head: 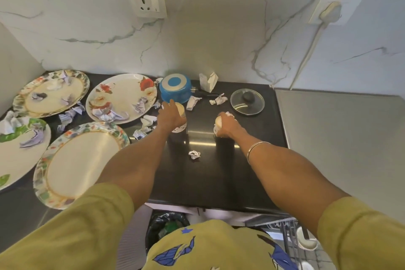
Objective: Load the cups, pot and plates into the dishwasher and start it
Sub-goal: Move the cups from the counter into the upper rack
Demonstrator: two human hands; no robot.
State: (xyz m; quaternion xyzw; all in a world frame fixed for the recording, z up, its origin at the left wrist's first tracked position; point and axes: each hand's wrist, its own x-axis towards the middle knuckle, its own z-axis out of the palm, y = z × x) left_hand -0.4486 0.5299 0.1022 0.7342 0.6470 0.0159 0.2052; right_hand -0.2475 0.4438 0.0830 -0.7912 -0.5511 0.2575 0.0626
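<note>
No brand, label or readable writing is showing on anything here. A black countertop (219,177) is running below a marble-veined wall and is carrying four large floral plates (122,96) at the left, three of them holding crumpled paper scraps (194,154), the nearest one bare; more scraps are lying loose between the plates and cups. A blue pot (175,88) is sitting upside down near the wall, its black handle pointing right, and one glass lid (247,101) with a dark knob is lying flat to its right, apart from it. Two cups are standing on the counter: the left hand (172,116) is curling over the top of the left cup (180,110), just in front of the pot, and the right hand (230,126) is closing around the right cup (219,124), fingers wrapped on its side. A dishwasher rack (291,232) is showing at the lower right edge with one pale cup-like item in it.
</note>
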